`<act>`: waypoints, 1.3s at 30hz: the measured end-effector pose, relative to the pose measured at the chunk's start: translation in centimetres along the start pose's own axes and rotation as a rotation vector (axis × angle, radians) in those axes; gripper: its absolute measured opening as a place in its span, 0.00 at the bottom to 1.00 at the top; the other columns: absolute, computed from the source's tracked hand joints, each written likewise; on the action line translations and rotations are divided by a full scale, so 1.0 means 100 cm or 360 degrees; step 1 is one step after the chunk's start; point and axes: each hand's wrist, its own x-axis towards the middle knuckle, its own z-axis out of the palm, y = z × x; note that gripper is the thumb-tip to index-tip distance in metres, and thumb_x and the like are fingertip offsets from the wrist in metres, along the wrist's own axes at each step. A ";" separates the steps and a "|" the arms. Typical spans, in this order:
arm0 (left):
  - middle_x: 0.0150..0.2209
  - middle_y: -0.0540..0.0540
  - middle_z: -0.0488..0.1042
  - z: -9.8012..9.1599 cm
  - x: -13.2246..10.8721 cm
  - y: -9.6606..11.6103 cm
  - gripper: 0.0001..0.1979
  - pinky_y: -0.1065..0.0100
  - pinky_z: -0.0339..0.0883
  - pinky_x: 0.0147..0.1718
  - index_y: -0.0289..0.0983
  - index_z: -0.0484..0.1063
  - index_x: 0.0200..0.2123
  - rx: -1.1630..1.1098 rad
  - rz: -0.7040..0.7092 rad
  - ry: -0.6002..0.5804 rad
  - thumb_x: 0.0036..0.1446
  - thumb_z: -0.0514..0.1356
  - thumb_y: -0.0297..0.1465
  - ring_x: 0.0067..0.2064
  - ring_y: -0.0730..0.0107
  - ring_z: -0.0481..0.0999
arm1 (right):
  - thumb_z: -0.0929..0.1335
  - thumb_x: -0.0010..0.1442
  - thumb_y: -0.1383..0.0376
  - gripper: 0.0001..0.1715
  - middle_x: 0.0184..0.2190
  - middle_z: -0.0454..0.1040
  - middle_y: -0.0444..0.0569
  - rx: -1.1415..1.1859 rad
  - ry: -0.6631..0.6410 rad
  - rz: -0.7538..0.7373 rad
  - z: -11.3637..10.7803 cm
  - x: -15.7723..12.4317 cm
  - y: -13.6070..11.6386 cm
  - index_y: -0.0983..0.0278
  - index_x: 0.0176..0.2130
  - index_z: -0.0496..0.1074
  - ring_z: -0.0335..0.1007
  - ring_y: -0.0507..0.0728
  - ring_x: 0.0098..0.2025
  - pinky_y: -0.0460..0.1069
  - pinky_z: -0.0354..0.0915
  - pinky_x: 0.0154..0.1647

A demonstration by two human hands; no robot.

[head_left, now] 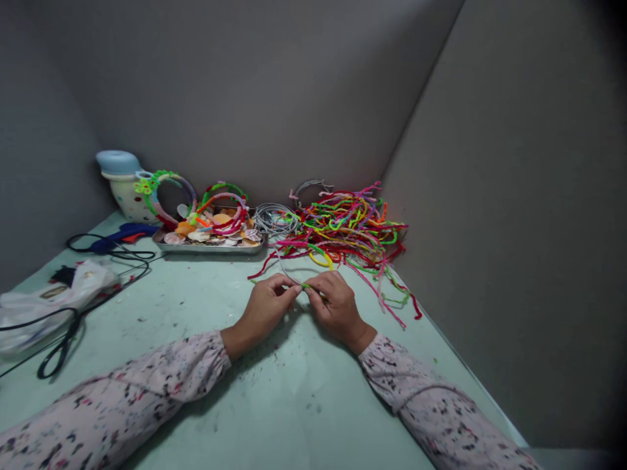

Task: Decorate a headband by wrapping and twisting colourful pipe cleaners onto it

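Head view: the left hand (pixel 267 308) and right hand (pixel 337 308) nearly meet above the table (pixel 274 405), their fingertips pinching a grey wire (pixel 287 269) where a green pipe cleaner (pixel 312 286) meets it. A tangled heap of pipe cleaners (pixel 343 228) lies just ahead, beside a metal tray (pixel 208 249) of seashells.

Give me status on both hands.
Left hand and right hand together, pinching grey wire and green pipe cleaner. Pipe-cleaner pile just ahead of them.
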 end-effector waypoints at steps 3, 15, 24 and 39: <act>0.18 0.53 0.68 0.000 0.000 -0.001 0.11 0.73 0.58 0.21 0.35 0.73 0.29 -0.0003 -0.0013 -0.0001 0.55 0.60 0.37 0.21 0.74 0.65 | 0.65 0.64 0.65 0.07 0.33 0.72 0.50 -0.0072 -0.0019 -0.0030 0.000 0.000 0.001 0.61 0.40 0.73 0.65 0.58 0.39 0.54 0.63 0.43; 0.17 0.54 0.67 -0.001 0.001 -0.005 0.11 0.72 0.55 0.21 0.35 0.72 0.29 0.0038 -0.0074 -0.0010 0.54 0.59 0.37 0.20 0.73 0.63 | 0.63 0.65 0.65 0.11 0.33 0.71 0.51 -0.0357 -0.0131 -0.0144 -0.004 0.001 -0.001 0.61 0.43 0.74 0.63 0.59 0.39 0.54 0.62 0.40; 0.16 0.54 0.66 -0.002 0.002 -0.005 0.11 0.71 0.55 0.21 0.36 0.71 0.26 0.0059 -0.0083 -0.0026 0.54 0.58 0.37 0.20 0.73 0.63 | 0.63 0.64 0.68 0.12 0.34 0.71 0.51 -0.0410 -0.0169 -0.0177 -0.005 0.001 -0.002 0.60 0.44 0.74 0.63 0.60 0.40 0.54 0.62 0.40; 0.16 0.55 0.65 -0.001 0.003 -0.008 0.11 0.71 0.54 0.21 0.36 0.70 0.26 0.0078 -0.0107 -0.0010 0.54 0.58 0.37 0.19 0.73 0.63 | 0.63 0.65 0.67 0.12 0.33 0.72 0.51 -0.0420 -0.0168 -0.0193 -0.004 0.002 -0.002 0.60 0.44 0.74 0.63 0.59 0.39 0.54 0.63 0.40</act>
